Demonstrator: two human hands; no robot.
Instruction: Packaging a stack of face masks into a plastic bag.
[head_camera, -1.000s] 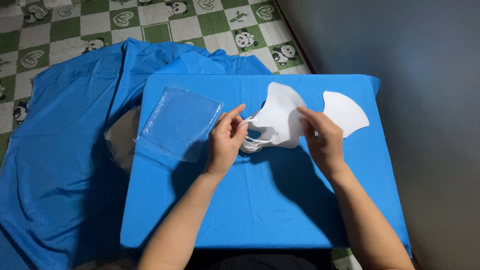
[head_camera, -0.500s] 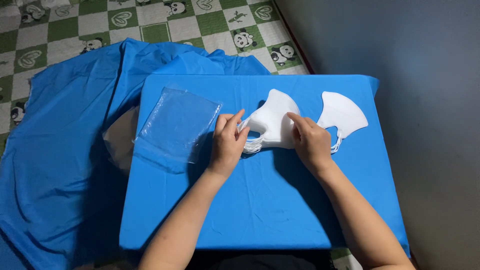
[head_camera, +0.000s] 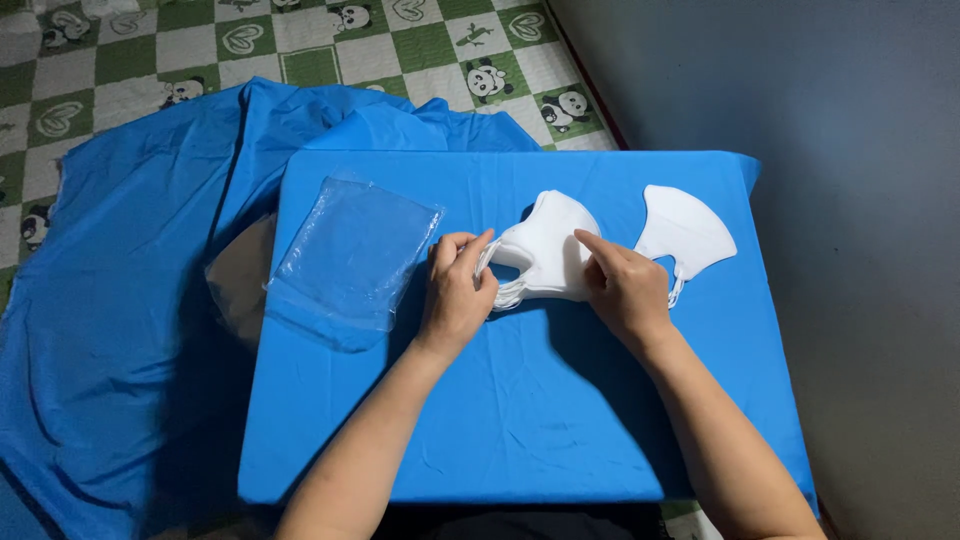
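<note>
Both hands on the stack of white folded fabric face masks (head_camera: 545, 255) mid-table: left hand (head_camera: 455, 290) pinching ear loops, right hand (head_camera: 622, 285) pressing flat. One white mask (head_camera: 685, 230) already apart; clear plastic bag (head_camera: 355, 255) empty, stack unpacked.

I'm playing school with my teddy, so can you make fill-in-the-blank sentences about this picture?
1. Both hands touch a stack of white ____.
2. The table is covered with a ____ cloth.
3. The clear plastic bag lies beside the ____ hand.
4. The floor tiles show little ____.

Missing words: masks; blue; left; pandas
</note>
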